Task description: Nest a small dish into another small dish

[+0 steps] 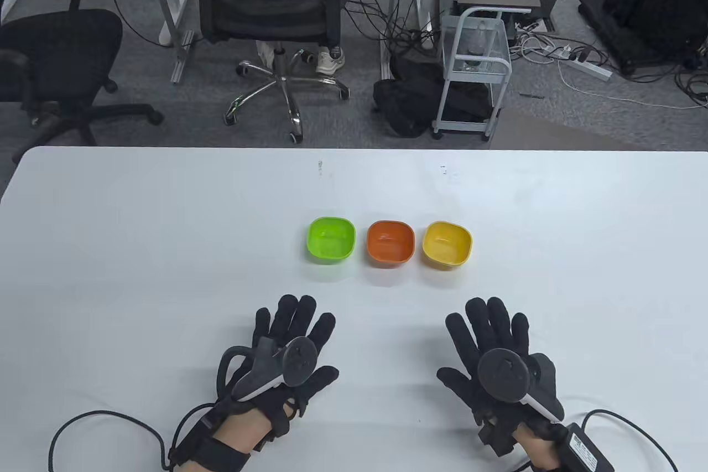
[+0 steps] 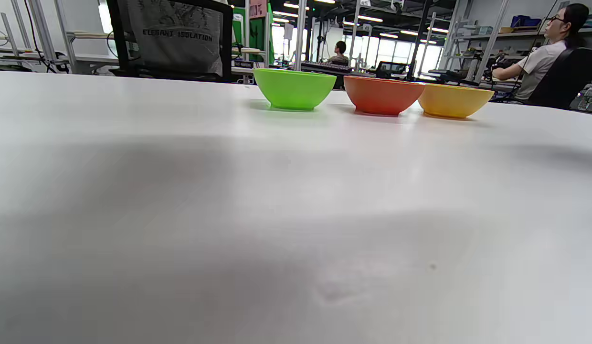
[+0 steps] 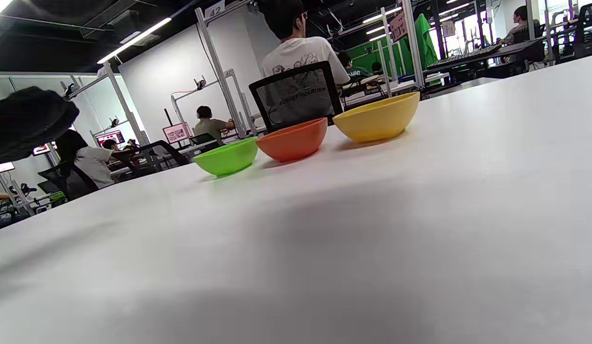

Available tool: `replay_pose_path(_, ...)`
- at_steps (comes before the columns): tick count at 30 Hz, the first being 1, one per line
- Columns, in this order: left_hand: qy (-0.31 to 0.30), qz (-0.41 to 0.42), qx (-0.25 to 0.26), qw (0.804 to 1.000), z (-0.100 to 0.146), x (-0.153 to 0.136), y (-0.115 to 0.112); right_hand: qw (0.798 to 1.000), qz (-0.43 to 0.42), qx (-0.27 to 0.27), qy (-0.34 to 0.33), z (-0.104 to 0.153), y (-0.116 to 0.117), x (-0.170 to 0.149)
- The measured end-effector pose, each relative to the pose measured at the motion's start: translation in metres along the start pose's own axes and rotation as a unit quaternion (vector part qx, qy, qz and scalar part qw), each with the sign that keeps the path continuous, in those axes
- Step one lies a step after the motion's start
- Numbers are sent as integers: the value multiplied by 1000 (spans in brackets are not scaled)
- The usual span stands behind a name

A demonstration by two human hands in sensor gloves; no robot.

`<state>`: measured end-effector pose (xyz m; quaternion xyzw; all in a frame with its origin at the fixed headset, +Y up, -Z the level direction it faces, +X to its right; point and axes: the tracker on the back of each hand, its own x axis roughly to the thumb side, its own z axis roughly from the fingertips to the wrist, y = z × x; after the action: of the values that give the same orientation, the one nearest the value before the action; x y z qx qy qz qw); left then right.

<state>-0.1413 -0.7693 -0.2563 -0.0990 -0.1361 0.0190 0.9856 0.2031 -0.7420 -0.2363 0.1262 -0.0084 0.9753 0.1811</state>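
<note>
Three small dishes stand upright in a row on the white table (image 1: 166, 250): a green dish (image 1: 331, 239) on the left, an orange dish (image 1: 390, 242) in the middle, a yellow dish (image 1: 447, 244) on the right. They also show in the left wrist view, green dish (image 2: 294, 89), orange dish (image 2: 383, 95), yellow dish (image 2: 454, 101), and in the right wrist view, green dish (image 3: 227, 156), orange dish (image 3: 292, 139), yellow dish (image 3: 376, 117). My left hand (image 1: 293, 336) lies flat, fingers spread, near the front edge, below the green dish. My right hand (image 1: 492, 336) lies flat below the yellow dish. Both hold nothing.
Beyond the table's far edge stand office chairs (image 1: 276, 1), a white cart (image 1: 475, 73) and floor cables (image 1: 581, 57). Glove cables (image 1: 99, 428) trail along the table's front edge beside each wrist.
</note>
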Motion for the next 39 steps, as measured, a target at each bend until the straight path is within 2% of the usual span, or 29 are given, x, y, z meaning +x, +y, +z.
replay_pose_path(17,2,20,1,1000,2,-2,2,1000,-2,2,-1,-2,2,2)
replay_pose_path(21,1,28,-14,1000,4,2,0,1000,1,2,-1,-1,3,4)
replay_pose_path(30,-5,21,1,1000,10,3,3,1000,-11,1,0,-1,3,5)
replay_pose_path(32,16,4,20,1000,14,1,9,1000,-11,0,2,-2,3,4)
replay_pose_path(35,11,-56,46,997,10,0,20,1000,-19,-8,5,-1,0,5)
replay_pose_path(39,24,-47,30,998,-21,-8,46,1000,-24,-11,3,-2,-2,5)
